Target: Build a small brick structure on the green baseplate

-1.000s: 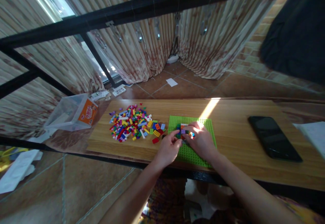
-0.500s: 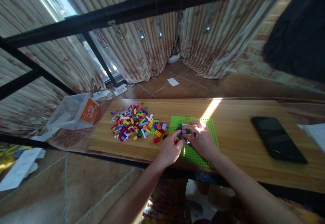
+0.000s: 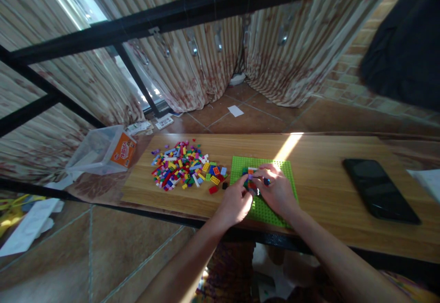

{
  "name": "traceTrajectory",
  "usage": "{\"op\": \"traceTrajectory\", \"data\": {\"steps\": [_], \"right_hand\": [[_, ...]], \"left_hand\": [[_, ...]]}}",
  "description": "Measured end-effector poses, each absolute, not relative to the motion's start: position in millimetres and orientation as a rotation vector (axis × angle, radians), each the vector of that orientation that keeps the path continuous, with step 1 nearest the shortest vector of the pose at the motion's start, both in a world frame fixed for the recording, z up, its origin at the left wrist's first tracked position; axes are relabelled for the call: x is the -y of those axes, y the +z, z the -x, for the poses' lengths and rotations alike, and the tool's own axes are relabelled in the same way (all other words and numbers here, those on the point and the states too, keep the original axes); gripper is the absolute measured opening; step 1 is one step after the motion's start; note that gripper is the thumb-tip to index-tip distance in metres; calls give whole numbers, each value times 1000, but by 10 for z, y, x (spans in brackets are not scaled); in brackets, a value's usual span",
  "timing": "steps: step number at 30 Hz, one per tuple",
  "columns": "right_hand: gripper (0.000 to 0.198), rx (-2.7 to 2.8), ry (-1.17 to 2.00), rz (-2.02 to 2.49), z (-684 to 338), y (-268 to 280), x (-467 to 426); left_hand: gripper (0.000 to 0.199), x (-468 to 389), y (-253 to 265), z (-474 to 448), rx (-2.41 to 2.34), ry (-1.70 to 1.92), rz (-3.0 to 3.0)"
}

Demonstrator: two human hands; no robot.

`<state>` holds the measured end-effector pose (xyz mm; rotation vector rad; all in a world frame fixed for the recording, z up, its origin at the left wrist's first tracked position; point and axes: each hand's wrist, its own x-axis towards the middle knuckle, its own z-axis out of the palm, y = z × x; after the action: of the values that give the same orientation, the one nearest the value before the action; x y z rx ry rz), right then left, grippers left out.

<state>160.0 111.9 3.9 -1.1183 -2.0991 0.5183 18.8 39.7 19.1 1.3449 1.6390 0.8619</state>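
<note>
A green studded baseplate (image 3: 271,218) lies on the wooden table, bearing a small cluster of coloured toy bricks (image 3: 250,173). From the left, my left hand (image 3: 236,202) has its curled fingers pressed against the cluster. My right hand (image 3: 277,192) reaches over the same bricks from the right, fingers bent round them. Both sets of fingertips meet at the cluster and partly cover it. A dark blue piece shows between the fingers of my right hand. Beside the plate's left edge are a black brick (image 3: 224,185) and a red brick (image 3: 213,189).
A large pile of mixed bricks (image 3: 178,165) spreads over the table's left part. A black phone-like device (image 3: 381,190) lies on the right. Beyond the left end stands a clear plastic box (image 3: 94,149) with an orange label. A dark metal rail (image 3: 206,7) crosses above.
The fingers of both hands have shifted slightly over the cluster, with my left hand a little lower and further right. The black brick shows more clearly. The whole view has drifted slightly.
</note>
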Motion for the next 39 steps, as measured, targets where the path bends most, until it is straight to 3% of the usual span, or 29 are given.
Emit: {"op": "traceTrajectory", "data": {"steps": [8, 15, 21, 25, 33, 39], "right_hand": [[26, 2414, 48, 1095, -1589, 147, -993], [26, 2484, -30, 1099, -1598, 89, -943], [28, 2521, -123, 1126, -1643, 113, -923], [29, 2503, -119, 1115, -1668, 117, -884], [26, 2412, -13, 1020, -1587, 156, -911], [22, 2362, 138, 969, -1541, 112, -955]], "left_hand": [[63, -400, 287, -248, -1774, 708, -1405], [66, -404, 234, -250, -1738, 764, -1357], [52, -389, 417, -52, -1877, 729, -1509], [52, -452, 546, 224, -2212, 679, -1716], [45, -701, 507, 542, -2026, 382, -2117], [39, -461, 526, 739, -2130, 546, -2095]]}}
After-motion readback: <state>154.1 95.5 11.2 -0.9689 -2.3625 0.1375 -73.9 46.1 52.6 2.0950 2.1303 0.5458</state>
